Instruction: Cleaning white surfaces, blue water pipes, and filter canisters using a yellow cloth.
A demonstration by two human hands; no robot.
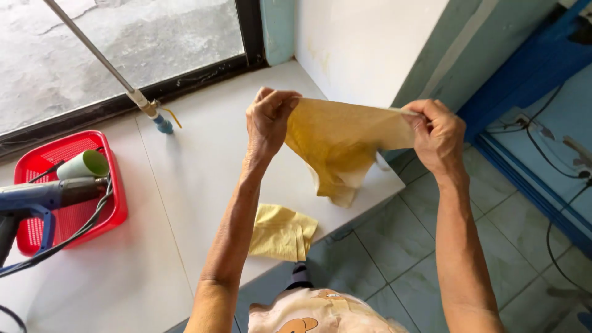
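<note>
Holding: both hands gripped a mustard-yellow cloth [342,139] in the air, above the edge of the white table [185,185].
Cloth: it was stretched flat along its top edge between the two hands, while the lower part hung down in loose folds to a pale, crumpled tip just over the table's corner.
Left hand: the left hand [268,117] was curled closed, fingers pressed together and pinching the cloth's left corner.
Right hand: the right hand [439,135] was likewise closed, thumb and fingers pinching the cloth's right corner at about the same height.
Second cloth: a lighter yellow folded cloth [282,232] lay on the table near its front edge, below the left forearm and apart from the held one.
Basket: a red plastic basket [111,185] sat at the table's left side, well apart from the hands.
In the basket: a pale green cup [85,164] lay on its side, beside a blue heat-gun-like tool [43,196] with a black cord [68,237] trailing over the rim.
Pole: a metal rod [92,52] with a blue tip slanted down to the table near the window.
Floor: grey tiles [401,259] showed beyond the table at the right.
</note>
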